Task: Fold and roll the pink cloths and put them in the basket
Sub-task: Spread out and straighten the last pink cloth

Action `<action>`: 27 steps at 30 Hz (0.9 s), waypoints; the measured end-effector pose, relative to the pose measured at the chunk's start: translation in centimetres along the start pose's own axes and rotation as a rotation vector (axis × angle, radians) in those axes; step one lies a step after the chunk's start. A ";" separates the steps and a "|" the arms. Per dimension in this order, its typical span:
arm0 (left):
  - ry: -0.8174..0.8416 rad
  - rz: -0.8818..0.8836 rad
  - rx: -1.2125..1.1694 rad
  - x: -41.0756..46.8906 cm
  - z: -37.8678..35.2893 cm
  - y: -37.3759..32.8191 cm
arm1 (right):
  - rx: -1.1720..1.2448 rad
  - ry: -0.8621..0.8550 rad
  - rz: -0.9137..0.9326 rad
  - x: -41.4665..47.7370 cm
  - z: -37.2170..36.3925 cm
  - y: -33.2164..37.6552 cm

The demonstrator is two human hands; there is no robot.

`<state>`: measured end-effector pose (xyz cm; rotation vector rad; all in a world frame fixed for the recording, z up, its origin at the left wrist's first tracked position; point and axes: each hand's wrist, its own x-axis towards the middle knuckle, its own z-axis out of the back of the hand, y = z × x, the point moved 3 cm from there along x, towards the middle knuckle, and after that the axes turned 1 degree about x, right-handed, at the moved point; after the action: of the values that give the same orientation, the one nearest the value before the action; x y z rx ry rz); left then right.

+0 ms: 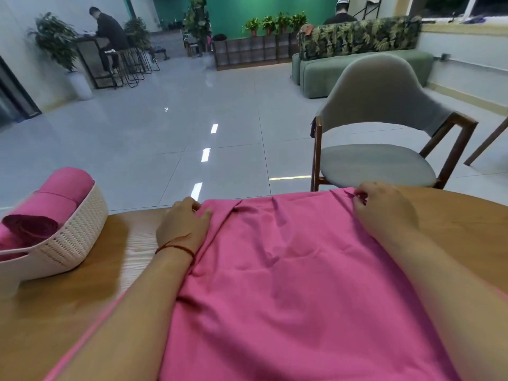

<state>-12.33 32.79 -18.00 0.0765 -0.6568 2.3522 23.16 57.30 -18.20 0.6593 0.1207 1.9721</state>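
Note:
A large pink cloth [288, 270] lies spread and wrinkled on the wooden table [82, 298], reaching from the near edge to the far edge. My left hand [182, 226] grips its far left corner. My right hand [384, 207] pinches its far right corner between the fingers. A white woven basket [74, 237] stands at the table's left. Inside it lie rolled pink cloths [55, 199], one rolled end facing me.
A grey chair with wooden legs [376, 133] stands just past the table's far right edge. Beyond it is tiled floor, a green sofa [330, 72] and potted plants. Two people sit far off at the back.

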 end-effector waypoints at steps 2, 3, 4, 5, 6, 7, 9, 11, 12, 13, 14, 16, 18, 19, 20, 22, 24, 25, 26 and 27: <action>-0.027 -0.042 -0.041 0.1 -0.5 0.1 | 0.011 -0.012 0.032 0.2 0.0 -0.3; -0.035 -0.035 -0.075 0.3 -0.6 0.2 | 0.022 -0.024 0.040 0.3 0.1 -0.3; -0.047 -0.013 -0.120 0.5 -0.6 0.2 | 0.035 -0.037 0.043 0.3 0.2 -0.2; -0.064 0.013 -0.168 0.6 -0.5 0.2 | 0.054 -0.047 0.041 0.2 0.3 -0.1; -0.080 0.029 -0.217 0.8 -0.6 0.2 | 0.076 -0.056 0.034 0.2 0.3 0.0; -0.088 0.041 -0.264 0.9 -0.6 0.3 | 0.097 -0.062 0.022 0.3 0.4 -0.1; -0.080 0.076 -0.379 1.2 -0.7 0.6 | 0.132 -0.058 0.000 0.4 0.5 -0.3; -0.047 0.117 -0.485 1.6 -0.6 0.8 | 0.152 -0.049 -0.010 0.4 0.4 -0.5; -0.019 0.138 -0.524 1.8 -0.6 1.0 | 0.161 -0.044 -0.010 0.5 0.3 -0.6; 0.004 0.156 -0.553 1.8 -0.6 1.1 | 0.167 -0.036 -0.010 0.5 0.2 -0.6; 0.023 0.167 -0.560 1.8 -0.7 1.1 | 0.169 -0.030 -0.010 0.4 0.1 -0.6; 0.053 0.153 -0.488 1.8 -0.6 1.0 | 0.164 -0.024 -0.017 0.4 0.1 -0.5; 0.099 0.134 -0.349 1.9 -0.5 0.9 | 0.163 -0.017 -0.020 0.3 0.2 -0.4; 0.128 0.135 -0.285 2.0 -0.4 0.8 | 0.165 -0.012 -0.019 0.3 0.1 -0.3; 0.150 0.140 -0.241 2.2 -0.3 0.8 | 0.165 -0.009 -0.019 0.3 0.1 -0.2; 0.156 0.158 -0.262 2.4 -0.2 0.9 | 0.166 -0.009 -0.022 0.2 0.2 -0.2; 0.095 0.151 -0.349 2.2 -0.1 1.0 | 0.178 -0.012 -0.023 0.2 0.3 -0.3; 0.054 0.144 -0.395 2.0 0.0 1.0 | 0.184 -0.010 -0.022 0.3 0.2 -0.3; 0.017 0.144 -0.445 2.0 -0.1 1.0 | 0.185 -0.005 -0.027 0.3 0.2 -0.4; -0.014 0.146 -0.490 1.9 -0.1 1.2 | 0.190 0.004 -0.036 0.4 0.2 -0.5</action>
<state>-14.51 33.25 -18.17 -0.1792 -1.2607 2.2585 23.50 57.82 -18.09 0.7703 0.3229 1.9428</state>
